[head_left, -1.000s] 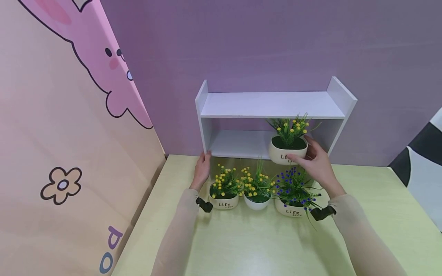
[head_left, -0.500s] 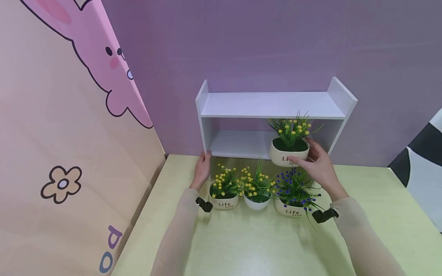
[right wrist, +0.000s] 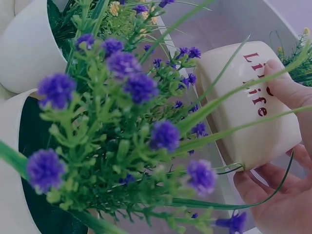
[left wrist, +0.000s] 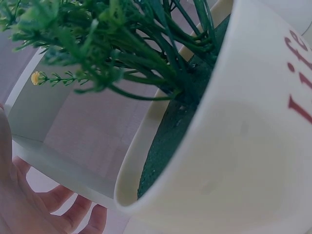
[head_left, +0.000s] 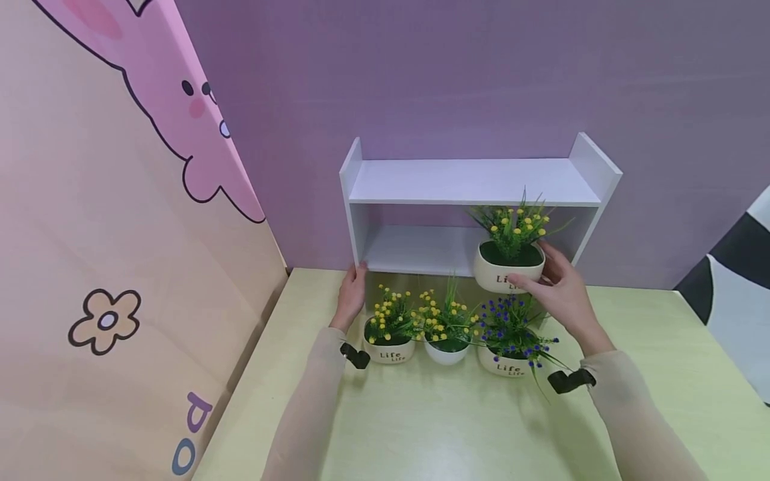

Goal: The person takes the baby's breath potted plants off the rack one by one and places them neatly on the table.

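Note:
My right hand (head_left: 563, 294) grips a cream oval flowerpot (head_left: 505, 275) with yellow artificial flowers by its right end. The thumb lies on the front lettering, and the other fingers go round the back and underside in the right wrist view. This pot overlaps the front edge of the lower board of a white two-tier shelf (head_left: 475, 182). My left hand (head_left: 350, 298) holds the shelf's left side panel at its lower front corner. In the left wrist view its fingers (left wrist: 78, 210) curl round the panel's edge.
Below the shelf's front stand a yellow-flowered cream pot (head_left: 390, 354), a round white pot (head_left: 446, 354) with yellow flowers, and a purple-flowered cream pot (head_left: 504, 365). They rest on a pale wooden table (head_left: 433, 427). A purple wall (head_left: 457, 80) rises behind the shelf.
My right hand and the flowerpot it holds have shifted slightly right and a little toward me. My left hand has stayed at the shelf's corner.

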Available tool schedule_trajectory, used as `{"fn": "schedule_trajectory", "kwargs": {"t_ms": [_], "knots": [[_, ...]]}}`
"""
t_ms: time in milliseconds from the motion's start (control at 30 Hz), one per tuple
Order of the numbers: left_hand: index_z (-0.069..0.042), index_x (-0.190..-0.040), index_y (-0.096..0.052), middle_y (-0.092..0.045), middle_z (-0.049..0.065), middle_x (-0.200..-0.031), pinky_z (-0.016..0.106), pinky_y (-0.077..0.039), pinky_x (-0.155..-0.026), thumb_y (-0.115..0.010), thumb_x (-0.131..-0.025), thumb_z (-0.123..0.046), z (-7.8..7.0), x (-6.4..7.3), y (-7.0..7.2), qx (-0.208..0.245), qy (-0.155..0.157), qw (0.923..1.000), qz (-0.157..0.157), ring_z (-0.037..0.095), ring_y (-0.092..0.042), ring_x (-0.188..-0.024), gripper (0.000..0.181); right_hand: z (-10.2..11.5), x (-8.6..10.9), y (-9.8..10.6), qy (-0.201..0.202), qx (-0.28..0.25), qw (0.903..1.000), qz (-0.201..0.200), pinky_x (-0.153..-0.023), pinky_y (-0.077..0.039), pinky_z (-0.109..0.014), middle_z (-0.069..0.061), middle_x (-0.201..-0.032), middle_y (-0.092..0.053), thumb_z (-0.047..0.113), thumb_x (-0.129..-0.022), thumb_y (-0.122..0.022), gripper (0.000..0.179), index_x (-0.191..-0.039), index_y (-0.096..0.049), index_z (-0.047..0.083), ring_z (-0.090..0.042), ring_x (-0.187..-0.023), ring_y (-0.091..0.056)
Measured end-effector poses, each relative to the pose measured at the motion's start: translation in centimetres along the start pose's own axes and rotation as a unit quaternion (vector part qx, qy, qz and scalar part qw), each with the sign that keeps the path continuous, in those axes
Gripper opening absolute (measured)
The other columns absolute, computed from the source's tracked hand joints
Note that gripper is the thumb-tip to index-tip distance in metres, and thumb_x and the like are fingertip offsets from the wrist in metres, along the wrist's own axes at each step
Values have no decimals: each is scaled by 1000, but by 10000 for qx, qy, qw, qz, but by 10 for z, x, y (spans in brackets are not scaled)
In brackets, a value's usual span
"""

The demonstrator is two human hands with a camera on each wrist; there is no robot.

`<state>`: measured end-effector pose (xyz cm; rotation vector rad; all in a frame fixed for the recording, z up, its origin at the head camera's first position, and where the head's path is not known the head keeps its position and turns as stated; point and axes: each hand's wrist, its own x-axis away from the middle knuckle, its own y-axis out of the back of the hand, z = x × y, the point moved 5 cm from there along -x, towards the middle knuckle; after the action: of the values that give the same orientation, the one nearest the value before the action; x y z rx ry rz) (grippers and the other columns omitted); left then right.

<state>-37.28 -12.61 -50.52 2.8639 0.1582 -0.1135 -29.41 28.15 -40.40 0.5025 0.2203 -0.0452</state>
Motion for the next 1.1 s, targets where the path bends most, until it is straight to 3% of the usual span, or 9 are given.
{"fn": "schedule_trajectory", "kwargs": {"t_ms": [700, 1000, 1100], "knots": [[-18, -169, -33, -42, 17, -169, 70, -32, -123, -36, -112, -58, 2, -1, 0, 60, -57, 10000, 32, 43, -40, -155, 69, -5, 13, 9, -59, 60, 9999, -125, -90, -46, -1, -28, -162, -46, 35, -99, -78, 98, -173, -17, 16, -48, -147, -49], [-18, -169, -32, -41, 17, -169, 69, -31, -124, -35, -112, -58, 1, -1, 0, 53, -30, 10000, 40, 43, -38, -156, 70, -6, 17, 16, -36, 149, 9996, -229, -92, -45, -1, -27, -159, -51, 36, -98, -79, 96, -172, -20, 19, -20, -141, -57], [-18, -169, -33, -42, 17, -169, 69, -32, -124, -35, -113, -58, 2, 0, 0, 68, -30, 10000, 37, 43, -39, -156, 69, -7, 16, 17, -48, 169, 9996, -207, -90, -47, -2, -28, -158, -52, 36, -98, -80, 97, -173, -20, 20, -18, -138, -59]]}}
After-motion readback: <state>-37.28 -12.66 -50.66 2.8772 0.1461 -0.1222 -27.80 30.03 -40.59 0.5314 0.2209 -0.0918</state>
